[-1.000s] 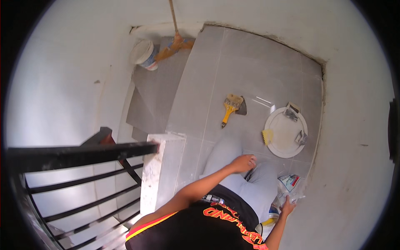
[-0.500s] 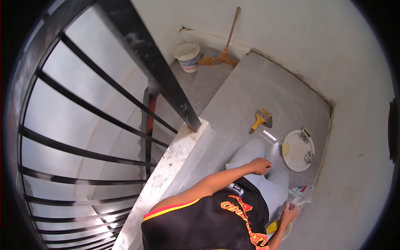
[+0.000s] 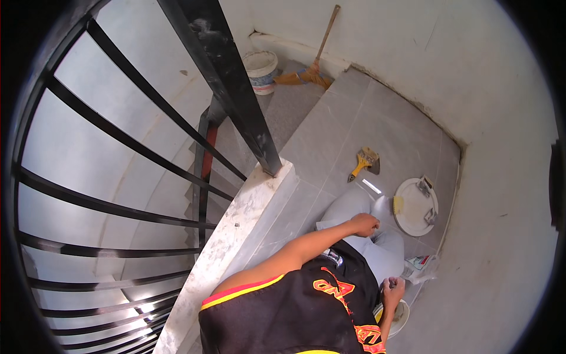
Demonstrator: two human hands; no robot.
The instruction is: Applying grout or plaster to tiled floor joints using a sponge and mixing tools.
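My left hand (image 3: 365,225) and right hand (image 3: 393,291) curl, contents unclear. The crumpled clear-plastic bag (image 3: 417,271) near the grey-tiled floor's (image 3: 407,130) right edge seems light, slippery: pinch its folds.

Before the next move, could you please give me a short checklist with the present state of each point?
1. Left grip empty: cannot tell; its fingers are curled over the lap.
2. Right grip empty: cannot tell; the view is too small.
3. Near bucket fully visible: not ok; the right forearm partly covers it.
4. Yellow spreader in sight: ok; at the left edge of the white lid.
5. Yellow-handled tool put away: not ok; it lies on the tiles.
6. Broom away from the lid: ok; it is beside the far bucket.
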